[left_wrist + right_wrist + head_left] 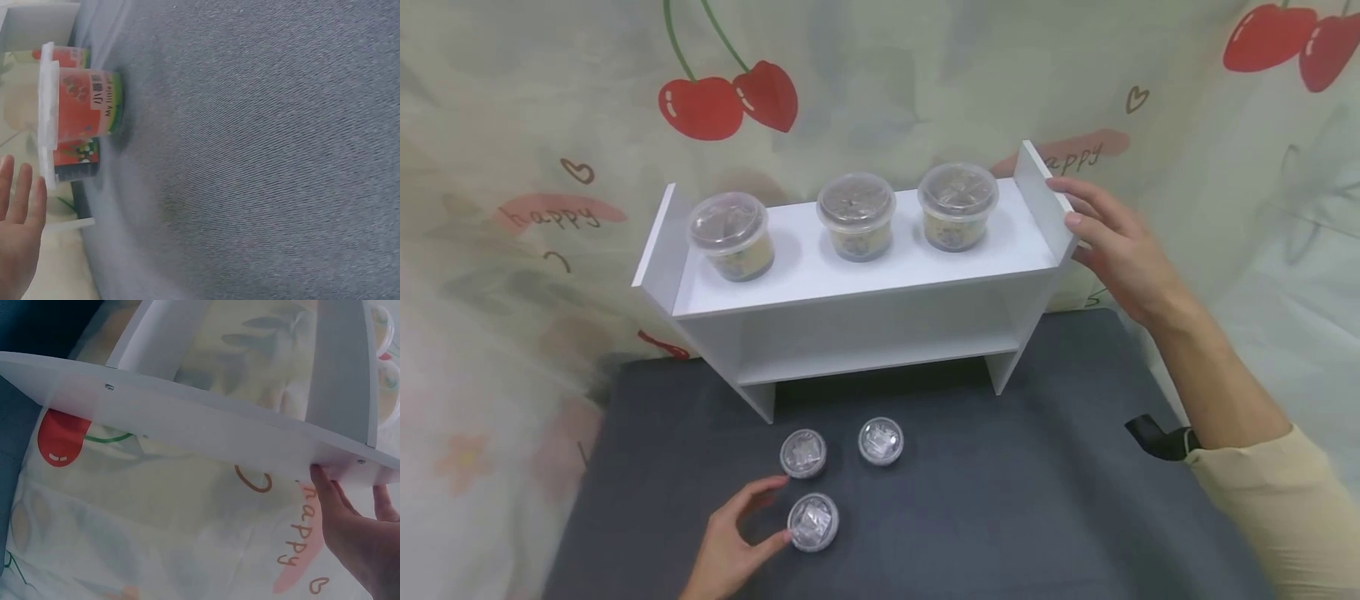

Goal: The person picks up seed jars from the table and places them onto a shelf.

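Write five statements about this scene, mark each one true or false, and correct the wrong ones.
1. Three lidded tubs stand on the upper board of the white shelf. True.
2. The right hand rests flat on the dark tabletop. False: its fingers touch the raised side panel at the shelf's right end.
3. The left hand is beside two of the small lidded cups. True.
4. The three small lidded cups are stacked in one tower. False: each stands singly on the tabletop, in front of the shelf.
5. Red cherries are printed on the backdrop behind the shelf. True.
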`<state>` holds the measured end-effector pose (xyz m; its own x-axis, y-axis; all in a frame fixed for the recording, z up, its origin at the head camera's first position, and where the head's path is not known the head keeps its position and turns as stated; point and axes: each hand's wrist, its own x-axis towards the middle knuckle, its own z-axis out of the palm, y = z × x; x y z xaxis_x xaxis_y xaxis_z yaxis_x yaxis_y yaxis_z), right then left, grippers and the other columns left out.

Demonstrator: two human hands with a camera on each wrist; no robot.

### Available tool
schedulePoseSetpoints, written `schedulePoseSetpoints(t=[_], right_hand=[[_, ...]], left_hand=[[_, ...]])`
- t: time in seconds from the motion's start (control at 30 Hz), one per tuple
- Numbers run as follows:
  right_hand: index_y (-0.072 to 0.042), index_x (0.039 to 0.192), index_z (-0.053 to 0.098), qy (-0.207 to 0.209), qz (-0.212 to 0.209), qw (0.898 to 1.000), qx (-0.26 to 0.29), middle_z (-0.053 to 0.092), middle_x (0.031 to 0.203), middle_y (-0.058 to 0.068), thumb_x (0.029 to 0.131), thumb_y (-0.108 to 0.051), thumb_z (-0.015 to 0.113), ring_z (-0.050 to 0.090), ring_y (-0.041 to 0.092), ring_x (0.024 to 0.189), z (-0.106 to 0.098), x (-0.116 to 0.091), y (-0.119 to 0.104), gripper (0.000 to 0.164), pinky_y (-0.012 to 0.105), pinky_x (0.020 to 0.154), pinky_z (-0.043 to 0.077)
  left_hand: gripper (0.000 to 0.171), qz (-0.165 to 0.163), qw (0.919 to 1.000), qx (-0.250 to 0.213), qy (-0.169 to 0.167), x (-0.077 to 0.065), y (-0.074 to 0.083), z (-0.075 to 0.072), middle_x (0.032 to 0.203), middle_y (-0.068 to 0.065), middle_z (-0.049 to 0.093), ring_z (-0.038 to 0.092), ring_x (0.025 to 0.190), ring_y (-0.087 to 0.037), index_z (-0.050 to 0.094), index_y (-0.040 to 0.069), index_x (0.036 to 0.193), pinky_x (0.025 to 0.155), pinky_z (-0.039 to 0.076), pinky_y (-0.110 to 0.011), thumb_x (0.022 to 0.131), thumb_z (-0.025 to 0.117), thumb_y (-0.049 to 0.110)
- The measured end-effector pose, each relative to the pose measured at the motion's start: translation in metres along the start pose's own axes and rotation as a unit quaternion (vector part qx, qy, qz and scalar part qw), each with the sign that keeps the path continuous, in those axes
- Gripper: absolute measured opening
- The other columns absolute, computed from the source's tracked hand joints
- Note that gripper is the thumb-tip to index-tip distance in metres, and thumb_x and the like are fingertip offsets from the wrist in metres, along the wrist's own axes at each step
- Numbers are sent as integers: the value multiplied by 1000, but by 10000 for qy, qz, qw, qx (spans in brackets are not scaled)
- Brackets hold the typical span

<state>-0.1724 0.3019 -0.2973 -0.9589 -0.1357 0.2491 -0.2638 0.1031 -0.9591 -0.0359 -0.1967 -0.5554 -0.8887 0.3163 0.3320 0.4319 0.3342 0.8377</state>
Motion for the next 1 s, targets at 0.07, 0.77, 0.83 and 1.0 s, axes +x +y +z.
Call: schedulePoseSetpoints(t=[0.07, 0.77, 0.83, 1.0], right_hand=[[-19, 148, 46, -45, -12, 10000, 75, 28, 160, 2, 102, -23, 51, 28, 27, 142, 0, 1, 1, 46, 57, 117, 18], [-20, 145, 47, 189, -7, 9993, 321, 32, 154, 6, 103, -30, 44, 32, 26, 133, 7, 6, 13, 43, 54, 115, 22], [-19, 144, 46, 223, 3, 9992, 328, 33, 152, 7, 103, -30, 43, 33, 26, 132, 7, 6, 14, 43, 54, 115, 22], [-20, 145, 44, 294, 11, 9993, 211, 31, 153, 6, 103, -30, 40, 33, 26, 133, 6, 6, 15, 44, 55, 115, 21]], left_hand=[[66, -99, 9999, -66, -75, -2, -2, 1, 127, -14, 64, 59, 119, -16, 59, 6, 131, 97, 48, -26, 72, 88, 4], [72, -526, 9936, -749, -655, -13, -22, 31, 131, -23, 59, 62, 118, -19, 53, -1, 137, 97, 44, -17, 74, 88, 9], [73, -520, 9919, -916, -710, -13, -23, 33, 132, -24, 57, 60, 119, -17, 52, -2, 137, 98, 43, -17, 74, 87, 6], [76, -392, 9907, -1024, -806, -12, -28, 37, 133, -28, 55, 58, 122, -10, 50, -5, 138, 100, 40, -16, 72, 86, 1]])
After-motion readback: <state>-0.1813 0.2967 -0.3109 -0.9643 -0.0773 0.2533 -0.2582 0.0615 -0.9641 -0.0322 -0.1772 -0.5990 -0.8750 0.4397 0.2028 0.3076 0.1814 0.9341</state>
